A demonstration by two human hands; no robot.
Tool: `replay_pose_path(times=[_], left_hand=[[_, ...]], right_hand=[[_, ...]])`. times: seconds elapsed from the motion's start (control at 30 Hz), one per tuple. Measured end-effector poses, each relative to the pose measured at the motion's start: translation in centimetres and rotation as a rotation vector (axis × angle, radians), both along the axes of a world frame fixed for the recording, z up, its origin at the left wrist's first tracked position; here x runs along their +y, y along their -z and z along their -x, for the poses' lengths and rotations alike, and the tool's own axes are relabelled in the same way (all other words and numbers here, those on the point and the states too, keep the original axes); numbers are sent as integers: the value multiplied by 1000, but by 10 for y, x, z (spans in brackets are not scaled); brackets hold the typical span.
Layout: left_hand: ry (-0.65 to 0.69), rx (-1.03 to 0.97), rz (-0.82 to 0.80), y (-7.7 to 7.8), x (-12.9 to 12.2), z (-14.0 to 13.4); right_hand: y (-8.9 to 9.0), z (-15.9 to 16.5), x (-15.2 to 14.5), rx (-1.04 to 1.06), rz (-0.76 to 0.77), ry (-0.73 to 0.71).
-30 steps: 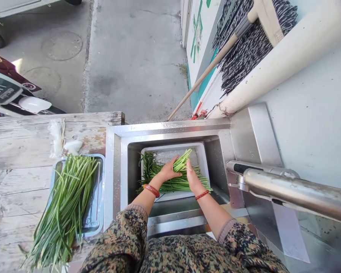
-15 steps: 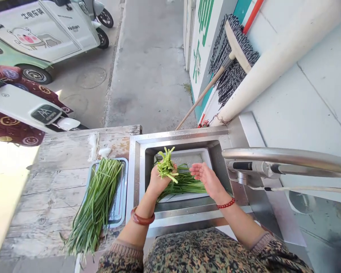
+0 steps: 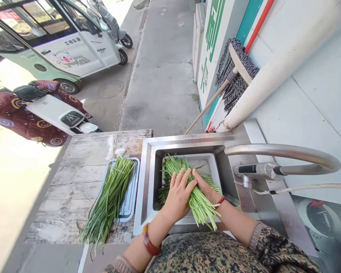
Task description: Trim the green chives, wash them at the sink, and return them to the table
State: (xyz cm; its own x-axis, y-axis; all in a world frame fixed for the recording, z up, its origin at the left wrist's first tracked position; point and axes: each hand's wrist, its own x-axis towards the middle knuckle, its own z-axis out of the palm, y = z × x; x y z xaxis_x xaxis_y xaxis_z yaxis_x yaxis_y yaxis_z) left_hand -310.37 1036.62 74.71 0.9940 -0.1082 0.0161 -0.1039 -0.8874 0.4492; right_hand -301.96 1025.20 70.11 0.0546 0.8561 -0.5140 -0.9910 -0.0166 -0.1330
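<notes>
A bundle of garlic chives (image 3: 200,208) is held between my two hands over the sink, its pale cut ends slanting toward me and its leafy part reaching to the far left. My left hand (image 3: 177,197) lies across the top of the bundle with its fingers stretched over the stalks. Pressed to the right side is my right hand (image 3: 208,189), its lower fingers hidden under the stalks. Below, a shallow plastic tub (image 3: 216,163) sits in the sink (image 3: 187,138), with more chives (image 3: 214,183) in it.
Left of the sink, a metal tray (image 3: 134,189) on a wooden table (image 3: 65,185) bears another heap of chives (image 3: 109,199). A curved faucet (image 3: 298,149) arches on the right. A mop (image 3: 241,68) leans by the wall; a parked scooter (image 3: 57,113) stands at the left.
The bundle has turned from upright in my left hand to slanting across the sink. My right hand, formerly apart and open, now touches it. The view has shifted left and up.
</notes>
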Motion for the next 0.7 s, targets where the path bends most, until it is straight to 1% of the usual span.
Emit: replay_pose_path(times=[0.07,0.13,0.2,0.23,0.27,0.3,0.33,0.4,0.43,0.47,0.5,0.53,0.57,0.6,0.63,0.7], left_hand=[[-5,26,-79,3,-3,12],[-19,34,-97,5,-4,25],[-43,29,-44,9,-2,38],[-64,28,15,11,2,44],[-106,33,101,15,7,49],[-182,47,216,20,12,53],[-293,77,365,25,19,56],[-552,193,739,39,33,56],[-645,271,937,45,39,53],[-694,346,1118,50,45,48],[-700,405,1268,54,49,43],[-686,438,1379,55,52,36],[-670,443,1452,55,53,29],[-669,428,1490,52,54,21],[-681,402,1503,48,55,14],[-711,356,1477,38,57,0]], right_hand=[[0,-9,1,-73,42,-26],[2,-17,3,-209,111,-1],[6,-22,7,-310,156,18],[9,-23,9,-334,167,8],[11,-23,11,-356,174,-16],[12,-22,12,-392,179,-43],[13,-19,13,-443,178,-68],[13,-12,13,-581,153,-105],[12,-8,14,-658,130,-122],[10,-4,15,-732,103,-142],[9,-1,17,-806,82,-168],[8,1,19,-884,67,-202],[6,1,22,-974,63,-238],[5,0,26,-1069,66,-268],[5,-3,30,-1168,72,-289],[3,-13,38,-1350,88,-293]])
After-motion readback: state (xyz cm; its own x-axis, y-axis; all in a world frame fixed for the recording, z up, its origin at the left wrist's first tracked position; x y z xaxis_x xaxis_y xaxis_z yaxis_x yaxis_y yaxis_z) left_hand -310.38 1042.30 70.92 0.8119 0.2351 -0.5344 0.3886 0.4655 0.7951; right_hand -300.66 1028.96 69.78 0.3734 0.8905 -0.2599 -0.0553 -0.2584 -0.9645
